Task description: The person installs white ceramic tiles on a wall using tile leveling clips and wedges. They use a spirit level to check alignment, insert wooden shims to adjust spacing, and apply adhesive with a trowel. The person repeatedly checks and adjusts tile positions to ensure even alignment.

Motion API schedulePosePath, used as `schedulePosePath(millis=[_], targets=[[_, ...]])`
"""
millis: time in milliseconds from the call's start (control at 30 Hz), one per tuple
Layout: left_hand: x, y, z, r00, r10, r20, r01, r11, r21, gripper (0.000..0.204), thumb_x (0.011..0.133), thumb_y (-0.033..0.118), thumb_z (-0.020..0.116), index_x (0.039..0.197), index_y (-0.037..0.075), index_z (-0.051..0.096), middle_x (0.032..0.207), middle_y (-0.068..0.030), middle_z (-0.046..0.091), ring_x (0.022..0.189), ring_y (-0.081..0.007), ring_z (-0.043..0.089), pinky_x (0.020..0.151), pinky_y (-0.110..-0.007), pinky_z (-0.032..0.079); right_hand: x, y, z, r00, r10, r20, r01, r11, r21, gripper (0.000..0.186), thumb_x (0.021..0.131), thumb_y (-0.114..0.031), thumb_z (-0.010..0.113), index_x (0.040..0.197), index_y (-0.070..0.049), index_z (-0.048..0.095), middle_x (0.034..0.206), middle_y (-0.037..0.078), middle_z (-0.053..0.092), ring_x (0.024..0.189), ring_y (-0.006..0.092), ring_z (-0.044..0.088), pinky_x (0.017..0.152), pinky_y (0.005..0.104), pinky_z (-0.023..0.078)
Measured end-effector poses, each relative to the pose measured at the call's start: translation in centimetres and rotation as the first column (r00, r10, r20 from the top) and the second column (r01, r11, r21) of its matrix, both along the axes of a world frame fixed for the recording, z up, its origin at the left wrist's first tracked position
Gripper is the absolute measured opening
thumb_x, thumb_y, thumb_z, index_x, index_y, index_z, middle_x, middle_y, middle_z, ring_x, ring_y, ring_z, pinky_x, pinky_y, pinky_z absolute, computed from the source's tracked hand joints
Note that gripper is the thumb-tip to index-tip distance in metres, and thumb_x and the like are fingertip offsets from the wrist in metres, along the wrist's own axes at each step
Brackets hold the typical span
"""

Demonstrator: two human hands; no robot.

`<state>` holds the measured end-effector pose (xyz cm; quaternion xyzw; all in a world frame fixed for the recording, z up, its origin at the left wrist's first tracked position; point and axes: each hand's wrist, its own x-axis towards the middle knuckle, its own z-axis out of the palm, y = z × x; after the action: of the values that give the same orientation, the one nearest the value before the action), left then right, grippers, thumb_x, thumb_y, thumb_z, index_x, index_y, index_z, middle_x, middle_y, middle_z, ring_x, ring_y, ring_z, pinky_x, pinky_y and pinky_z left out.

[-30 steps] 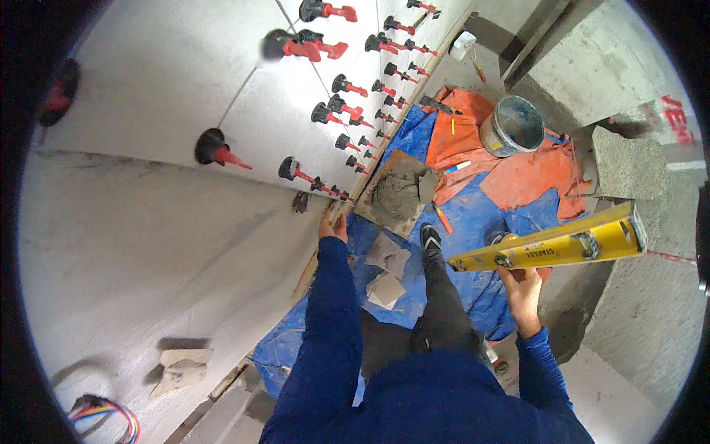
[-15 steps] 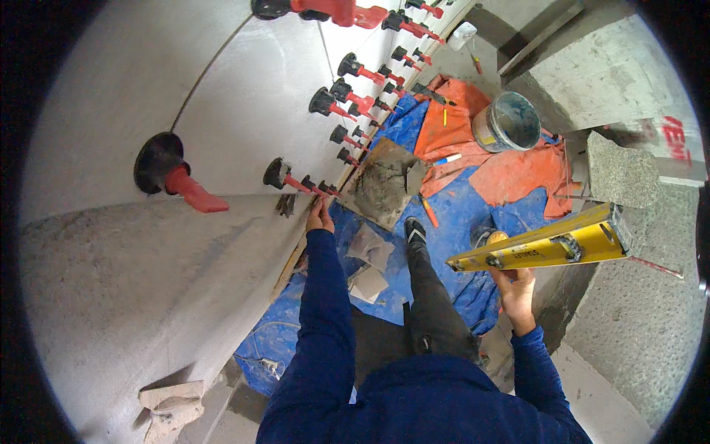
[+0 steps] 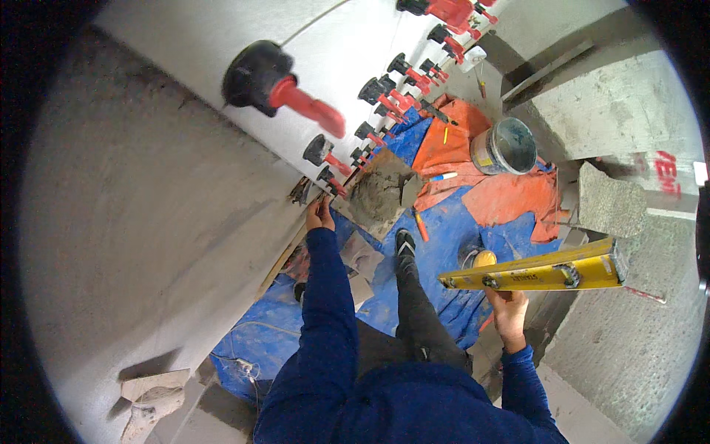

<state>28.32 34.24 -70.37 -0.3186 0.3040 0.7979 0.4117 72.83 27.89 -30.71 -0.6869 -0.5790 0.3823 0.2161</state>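
My right hand (image 3: 509,318) grips a yellow spirit level (image 3: 532,272) from beneath, out to the right and away from the wall. At the tile's edge, low on the left wall, my left hand (image 3: 320,214) has its fingers drawn together; whatever they pinch is too small to make out. Just above those fingers a black and red tile levelling clip (image 3: 332,180) sticks out of the white wall tile (image 3: 185,33). A bigger-looking clip (image 3: 259,78) stands nearer to me, and several more run along the joints toward the far end. Bare grey wall (image 3: 170,192) borders the tile.
A bucket (image 3: 484,152) stands on an orange sheet (image 3: 510,203), over a blue tarp (image 3: 436,222). A mortar-smeared board (image 3: 373,189) lies by the wall base. Tile offcuts (image 3: 360,255) and an orange-handled tool (image 3: 421,226) lie near my foot. Rough blocks (image 3: 610,200) line the right.
My view has shifted, so the wall and its clips sit differently in the picture. The spirit level appears slightly lower, still in my right hand. My left hand stays at the tile's edge.
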Motion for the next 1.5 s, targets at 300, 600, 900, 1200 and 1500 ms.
schedulePosePath(millis=[300, 600, 900, 1200, 1500], targets=[[1.0, -0.1, 0.0, 0.998, 0.028, -0.059, -0.029, 0.999, -0.014, 0.024, 0.094, 0.002, 0.064, 0.117, -0.003, 0.065, 0.12, -0.0155, 0.068, 0.11, -0.0335, 0.068, 0.102, -0.043, 0.062, 0.3, -0.3, -1.3, 0.991, 0.134, 0.003, -0.134, 0.988, 0.079, 0.024, 0.094, 0.001, 0.075, 0.117, 0.001, 0.069, 0.108, 0.004, 0.074, 0.096, 0.0119, 0.068, 0.085, 0.0292, 0.055], [0.0, -3.1, -0.6, 0.996, 0.082, -0.033, -0.079, 0.993, 0.086, 0.026, 0.092, -0.003, 0.061, 0.114, -0.017, 0.06, 0.121, -0.0261, 0.067, 0.116, -0.0397, 0.068, 0.105, -0.043, 0.062, -2.8, 1.1, -3.3, 0.991, 0.136, -0.016, -0.134, 0.986, 0.095, 0.025, 0.087, -0.005, 0.08, 0.111, -0.002, 0.074, 0.105, 0.012, 0.076, 0.091, 0.0216, 0.074, 0.082, 0.0358, 0.06], [-1.3, -9.9, 3.4, 0.983, -0.089, -0.163, 0.102, 0.992, 0.074, 0.036, 0.091, -0.003, 0.059, 0.126, -0.013, 0.06, 0.133, -0.0239, 0.064, 0.128, -0.039, 0.06, 0.113, -0.048, 0.054, -10.2, 3.4, -15.4, 0.929, 0.368, 0.033, -0.367, 0.93, -0.017, 0.03, 0.084, -0.012, 0.077, 0.112, -0.004, 0.071, 0.1, 0.018, 0.075, 0.088, 0.0326, 0.075, 0.077, 0.0413, 0.059], [0.5, -19.2, 15.3, 0.901, -0.317, -0.296, 0.333, 0.943, 0.005, 0.044, 0.087, -0.005, 0.065, 0.131, -0.007, 0.061, 0.138, -0.019, 0.064, 0.131, -0.0339, 0.061, 0.113, -0.044, 0.053, -16.5, 2.4, -25.9, 0.866, 0.499, 0.032, -0.491, 0.862, -0.126, 0.021, 0.089, -0.016, 0.071, 0.1, -0.002, 0.063, 0.093, 0.023, 0.068, 0.093, 0.0463, 0.067, 0.08, 0.0534, 0.053], [0.7, -24.8, 23.5, 0.803, -0.499, -0.326, 0.518, 0.855, -0.03, 0.057, 0.081, -0.008, 0.067, 0.137, -0.01, 0.054, 0.142, -0.0219, 0.061, 0.137, -0.0357, 0.057, 0.123, -0.049, 0.042, -22.8, 3.6, -41.9, 0.839, 0.528, 0.131, -0.519, 0.849, -0.093, 0.017, 0.09, -0.012, 0.066, 0.103, -0.003, 0.062, 0.097, 0.023, 0.069, 0.091, 0.0457, 0.068, 0.08, 0.0557, 0.052]])
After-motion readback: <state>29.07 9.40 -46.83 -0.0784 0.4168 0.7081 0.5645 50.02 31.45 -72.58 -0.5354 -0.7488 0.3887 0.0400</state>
